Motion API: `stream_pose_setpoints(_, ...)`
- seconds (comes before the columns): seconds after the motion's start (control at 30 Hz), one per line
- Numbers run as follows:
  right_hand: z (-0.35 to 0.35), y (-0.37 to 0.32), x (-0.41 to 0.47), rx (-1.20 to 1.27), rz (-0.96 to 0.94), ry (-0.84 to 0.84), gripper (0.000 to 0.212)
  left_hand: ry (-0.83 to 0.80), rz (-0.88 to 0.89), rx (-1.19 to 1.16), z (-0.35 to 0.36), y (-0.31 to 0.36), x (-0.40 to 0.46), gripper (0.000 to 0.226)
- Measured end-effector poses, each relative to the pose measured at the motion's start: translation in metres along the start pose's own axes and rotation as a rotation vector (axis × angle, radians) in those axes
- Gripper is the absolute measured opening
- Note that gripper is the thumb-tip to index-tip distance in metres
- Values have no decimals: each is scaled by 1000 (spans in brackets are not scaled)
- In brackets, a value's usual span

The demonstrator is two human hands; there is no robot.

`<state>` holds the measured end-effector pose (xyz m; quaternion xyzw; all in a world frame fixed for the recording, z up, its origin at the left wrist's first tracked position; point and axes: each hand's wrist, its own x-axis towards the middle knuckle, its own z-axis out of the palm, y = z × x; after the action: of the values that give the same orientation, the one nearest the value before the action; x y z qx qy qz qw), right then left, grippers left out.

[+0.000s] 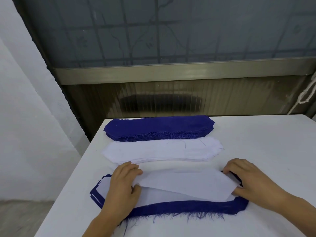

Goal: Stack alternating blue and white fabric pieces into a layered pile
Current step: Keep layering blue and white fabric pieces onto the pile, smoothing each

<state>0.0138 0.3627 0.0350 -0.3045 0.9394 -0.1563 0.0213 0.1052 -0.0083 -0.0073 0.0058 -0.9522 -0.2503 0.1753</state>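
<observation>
A layered pile (188,206) with frayed blue edges lies nearest me on the white table. A white fabric piece (184,182) is held over it, slightly raised and slanted. My left hand (123,182) pinches its left end and my right hand (248,178) pinches its right end. Another white piece (153,197) lies flat beneath it on the pile. Behind stands a stack of white pieces (160,150), and behind that a stack of blue pieces (159,128).
The white table (265,142) has its left edge running diagonally near the stacks and its far edge just behind the blue stack. A dark ribbed panel and a metal rail rise beyond it. A white cord (306,94) hangs at the far right.
</observation>
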Motion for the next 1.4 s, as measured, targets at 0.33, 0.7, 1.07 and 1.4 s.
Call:
stream_pose_setpoints(0.33, 6, -10, 10, 135, -61, 201, 23, 128, 62, 222, -16, 0, 12, 42)
stream_pose_setpoints(0.7, 6, -8, -2, -2, -78, 384, 32, 327, 150, 253, -36, -13, 0, 46)
stream_pose_setpoints(1.07, 22, -5, -21, 13, 266, 165, 22, 48, 34, 263, -28, -26, -26, 47)
stream_pose_setpoints(1.4, 16, -13, -17, 118, 495, 193, 23, 158, 158, 188, -21, -27, -26, 31)
